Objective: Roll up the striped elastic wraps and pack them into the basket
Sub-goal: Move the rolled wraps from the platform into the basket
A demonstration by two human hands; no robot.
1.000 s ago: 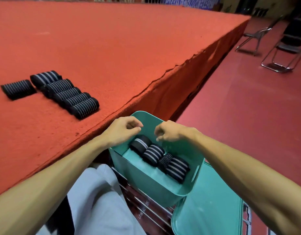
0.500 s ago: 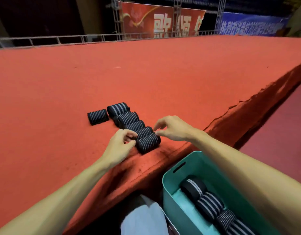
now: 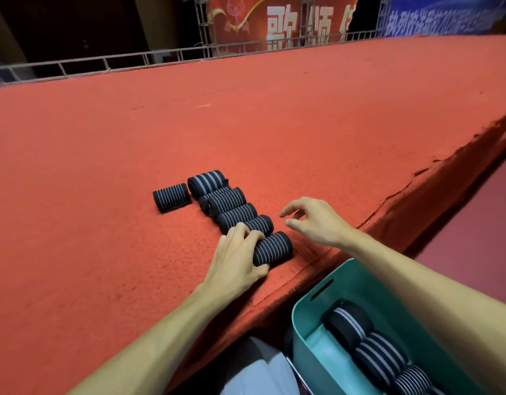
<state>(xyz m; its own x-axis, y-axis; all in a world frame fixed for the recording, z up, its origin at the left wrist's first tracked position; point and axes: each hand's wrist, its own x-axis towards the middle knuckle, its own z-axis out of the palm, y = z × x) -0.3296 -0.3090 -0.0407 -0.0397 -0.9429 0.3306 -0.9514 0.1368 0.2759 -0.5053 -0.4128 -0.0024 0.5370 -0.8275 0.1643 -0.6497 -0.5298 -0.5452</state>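
Several rolled striped wraps [image 3: 231, 208] are lying in a diagonal row on the red carpeted platform [image 3: 103, 195], near its edge. A separate roll [image 3: 172, 197] is sitting apart to the left of the row. The left hand [image 3: 237, 258] is gripping the nearest roll [image 3: 274, 248] at its end, fingers curled over the top and thumb beneath. The right hand [image 3: 314, 220] is hovering just beside the row, fingers loosely spread and holding nothing. A teal basket [image 3: 303, 337] is standing below the platform edge at lower right, with three packed rolls [image 3: 380, 354] showing side by side within it.
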